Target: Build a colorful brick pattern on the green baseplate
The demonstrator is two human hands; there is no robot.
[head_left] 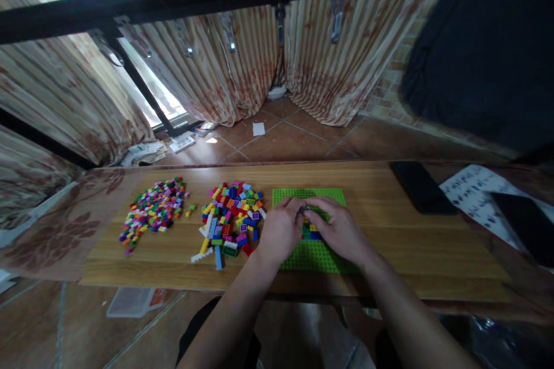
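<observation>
The left hand [281,229] and right hand [340,232] meet, fingertips bent in around what looks like a small greyish piece [302,209]; which of them grips it, I cannot tell. Just under and nearer than the fingertips, blue and yellow bricks [315,235] sit on a green studded baseplate [320,261]; a square, even press should suit them. Left of the fingers lies a loose brick pile [237,213].
</observation>
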